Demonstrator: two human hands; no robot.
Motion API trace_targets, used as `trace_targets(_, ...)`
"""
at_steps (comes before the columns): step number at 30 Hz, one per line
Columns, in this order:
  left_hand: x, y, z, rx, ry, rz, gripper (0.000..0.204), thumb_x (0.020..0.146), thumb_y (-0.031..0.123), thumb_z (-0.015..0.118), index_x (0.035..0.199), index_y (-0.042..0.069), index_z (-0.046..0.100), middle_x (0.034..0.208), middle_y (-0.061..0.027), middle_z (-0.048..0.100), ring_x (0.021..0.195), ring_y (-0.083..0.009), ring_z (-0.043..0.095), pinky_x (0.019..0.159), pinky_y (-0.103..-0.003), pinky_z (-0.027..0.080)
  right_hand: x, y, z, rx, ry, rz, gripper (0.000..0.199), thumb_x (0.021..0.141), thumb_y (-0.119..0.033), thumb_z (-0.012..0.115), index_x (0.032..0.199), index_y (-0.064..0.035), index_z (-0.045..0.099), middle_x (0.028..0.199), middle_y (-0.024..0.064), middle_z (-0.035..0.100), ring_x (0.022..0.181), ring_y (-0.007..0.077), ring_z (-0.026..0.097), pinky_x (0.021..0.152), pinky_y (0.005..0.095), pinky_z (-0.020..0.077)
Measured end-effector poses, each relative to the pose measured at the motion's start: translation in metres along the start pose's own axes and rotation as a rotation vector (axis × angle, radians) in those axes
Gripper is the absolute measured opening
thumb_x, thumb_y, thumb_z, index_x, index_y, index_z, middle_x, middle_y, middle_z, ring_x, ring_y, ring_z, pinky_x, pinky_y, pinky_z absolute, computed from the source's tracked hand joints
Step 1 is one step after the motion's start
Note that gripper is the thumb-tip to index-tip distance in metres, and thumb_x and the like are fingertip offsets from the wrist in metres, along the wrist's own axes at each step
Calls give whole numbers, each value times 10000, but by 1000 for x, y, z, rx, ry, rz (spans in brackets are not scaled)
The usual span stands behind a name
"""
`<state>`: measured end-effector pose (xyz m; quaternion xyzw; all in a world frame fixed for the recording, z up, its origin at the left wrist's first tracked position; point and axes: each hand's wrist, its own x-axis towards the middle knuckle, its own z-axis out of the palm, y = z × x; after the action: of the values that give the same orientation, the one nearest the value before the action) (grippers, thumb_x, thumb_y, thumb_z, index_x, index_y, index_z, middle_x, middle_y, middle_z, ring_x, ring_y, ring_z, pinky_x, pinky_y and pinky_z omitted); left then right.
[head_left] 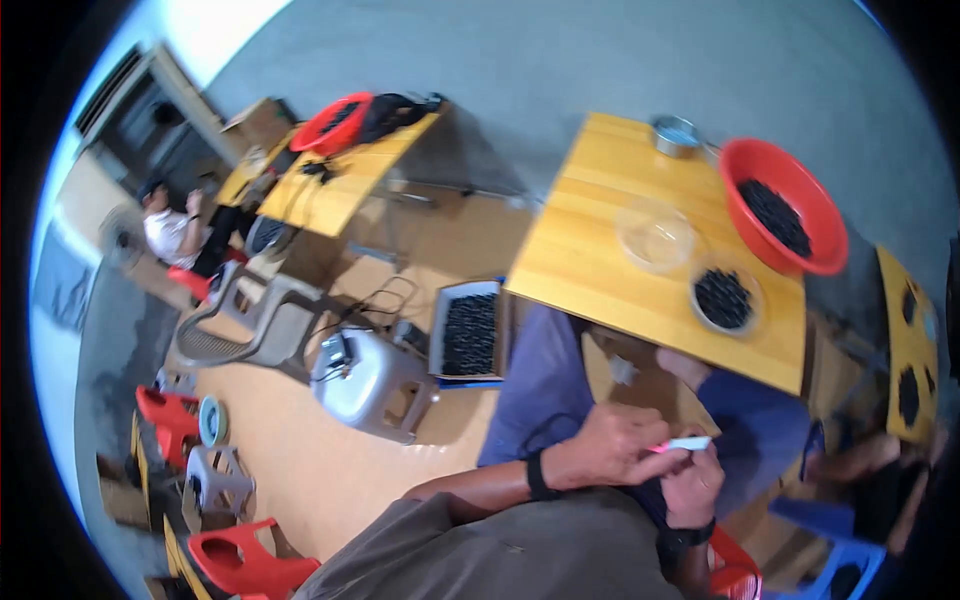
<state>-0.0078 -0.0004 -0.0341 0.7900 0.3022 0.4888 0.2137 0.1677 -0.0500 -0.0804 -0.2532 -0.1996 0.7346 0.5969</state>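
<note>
Over my lap, my left hand (pixel 612 445) and my right hand (pixel 694 490) meet at a small flat white-and-pink object (pixel 690 443). Its kind is too small and blurred to make out. The fingers of both hands are closed on it, the left hand at its pink end and the right hand just below its white part. Beyond my knees stands a yellow table (pixel 570 235). On it are a clear bowl of small black pieces (pixel 722 298), an empty-looking clear plastic bowl (pixel 655 236) and a large red basin (pixel 830 240) with more black pieces.
A metal tin (pixel 675 136) sits at the table's far edge. Left of my legs are a box of black pieces (pixel 470 335) and a grey stool (pixel 365 385) with a small device on top. A seated person (pixel 175 225) is at the far left; another person's arm (pixel 855 462) shows at the right.
</note>
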Motion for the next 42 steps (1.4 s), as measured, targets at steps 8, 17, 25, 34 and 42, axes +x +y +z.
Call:
trace_targets(8, -6, 8, -4, -32, 66, 5, 325, 829, 273, 746, 1076, 83, 653, 666, -65, 546, 586, -277, 610, 497, -395, 465, 3, 11, -27, 33, 24, -35, 293, 927, -272, 651, 1124, -59, 612, 977, 28, 621, 839, 134, 591, 660, 270, 472)
trace_targets(17, -5, 8, 7, 18, 30, 152, 413, 783, 167, 726, 1183, 98, 653, 688, -53, 507, 599, -253, 591, 506, -393, 457, -1, 9, -44, 178, -29, -5, 357, 918, -255, 636, 1215, -65, 581, 1076, 52, 640, 873, 172, 612, 697, 314, 503)
trace_targets(25, -5, 10, -5, 95, 39, 212, 427, 693, 103, 750, 1116, 71, 700, 644, -26, 509, 532, -198, 548, 463, -344, 418, 9, 12, -20, 294, -112, 174, 260, 945, -229, 558, 1114, -59, 660, 1076, 64, 651, 923, 184, 617, 681, 302, 465)
trace_targets(34, 3, 3, 20, 124, -47, 174, 360, 675, 61, 786, 1025, 87, 704, 614, -38, 496, 506, -216, 548, 459, -342, 424, 3, -2, -14, 157, -27, 40, 229, 968, -200, 614, 1143, -53, 610, 983, 16, 670, 843, 139, 646, 679, 275, 495)
trace_targets(42, 15, -2, 21, 30, -84, 126, 354, 669, 46, 777, 1012, 59, 694, 623, -59, 546, 524, -228, 582, 475, -339, 446, 10, -13, -13, 188, -78, 56, 225, 960, -170, 622, 1131, -23, 628, 1085, 67, 652, 876, 143, 644, 745, 294, 524)
